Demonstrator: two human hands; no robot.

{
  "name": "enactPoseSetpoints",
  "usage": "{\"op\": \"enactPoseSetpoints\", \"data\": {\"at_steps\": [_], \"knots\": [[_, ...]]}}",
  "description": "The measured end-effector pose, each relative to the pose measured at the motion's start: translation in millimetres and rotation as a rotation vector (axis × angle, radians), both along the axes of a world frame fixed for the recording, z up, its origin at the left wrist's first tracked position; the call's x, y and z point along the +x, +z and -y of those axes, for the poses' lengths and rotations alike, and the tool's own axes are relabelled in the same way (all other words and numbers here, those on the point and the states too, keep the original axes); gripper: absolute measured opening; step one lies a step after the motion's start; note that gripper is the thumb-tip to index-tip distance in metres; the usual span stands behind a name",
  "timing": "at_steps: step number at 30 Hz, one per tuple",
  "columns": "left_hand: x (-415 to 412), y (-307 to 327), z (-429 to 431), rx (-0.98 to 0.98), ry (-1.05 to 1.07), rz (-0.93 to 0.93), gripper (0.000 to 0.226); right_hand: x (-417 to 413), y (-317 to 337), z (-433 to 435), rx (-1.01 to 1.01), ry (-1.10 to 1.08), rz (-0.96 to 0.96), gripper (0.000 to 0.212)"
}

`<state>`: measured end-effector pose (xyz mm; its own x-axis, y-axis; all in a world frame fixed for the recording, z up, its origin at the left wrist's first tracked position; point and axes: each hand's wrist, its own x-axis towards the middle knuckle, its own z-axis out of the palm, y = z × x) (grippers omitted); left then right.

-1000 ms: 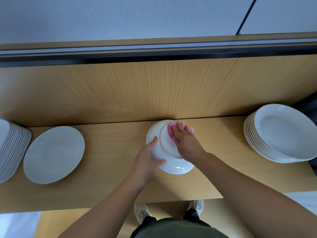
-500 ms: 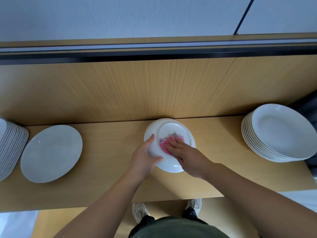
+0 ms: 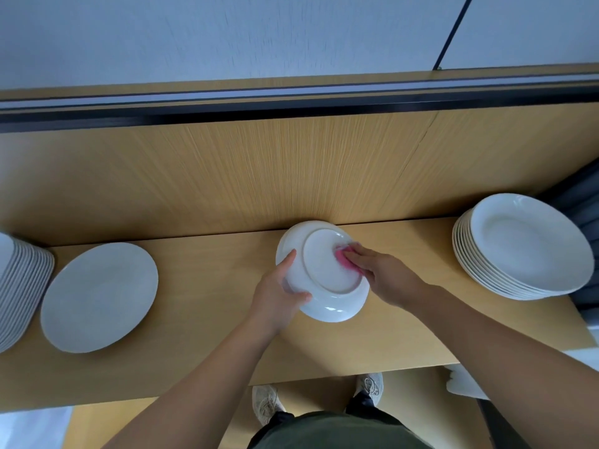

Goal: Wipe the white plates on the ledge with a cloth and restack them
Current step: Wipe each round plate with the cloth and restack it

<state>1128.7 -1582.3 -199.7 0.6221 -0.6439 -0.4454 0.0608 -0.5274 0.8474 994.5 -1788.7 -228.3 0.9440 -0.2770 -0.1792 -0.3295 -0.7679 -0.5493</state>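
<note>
White glazed plate (image 3: 324, 273), turned bottom-up with the foot ring showing, tilted over the ledge (image 3: 210, 270); near rim perhaps resting on the wood, perhaps not, impossible to tell. Gripped at one side of the rim by the left hand (image 3: 275, 296), fingers (image 3: 291, 259) curled round the edge. Pressed from the opposite side by the right hand (image 3: 385, 273), fingers (image 3: 359, 254) laid fairly straight on a pink cloth (image 3: 343, 259), flat against the base just inside the foot ring. Mostly hidden beneath those fingers, that cloth.

Likely stiff, smooth and slippery; moderately heavy for one hand; quick to chip or shatter if dropped or knocked on the back panel (image 3: 291, 173) just beyond the fingertips. Best taken at the rim, pinched across both faces, never by the slick centre alone. Soft and limp by contrast, the cloth: probably to be pinned under flat fingers in order to move at all.

Well out to the right of the right fingers, a tall stack (image 3: 525, 247) of plates, face up. Well out to the left of the left fingers, a single plate (image 3: 100, 296) lying flat, and past it a second stack (image 3: 22, 286) at the frame edge. Probably mid-wipe on the underside; restacking not yet done.
</note>
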Motion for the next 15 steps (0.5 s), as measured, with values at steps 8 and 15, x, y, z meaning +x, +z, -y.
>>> {"op": "enactPoseSetpoints", "data": {"at_steps": [8, 15], "knots": [[3.3, 12.8, 8.1, -0.174, 0.094, -0.125, 0.065, -14.3, 27.3, -25.2, 0.078, -0.194, 0.205, 0.044], [-16.3, 41.9, 28.0, -0.222, 0.161, -0.14, 0.057, -39.9, 45.1, -10.2, 0.217, -0.153, 0.359, 0.044]]}}
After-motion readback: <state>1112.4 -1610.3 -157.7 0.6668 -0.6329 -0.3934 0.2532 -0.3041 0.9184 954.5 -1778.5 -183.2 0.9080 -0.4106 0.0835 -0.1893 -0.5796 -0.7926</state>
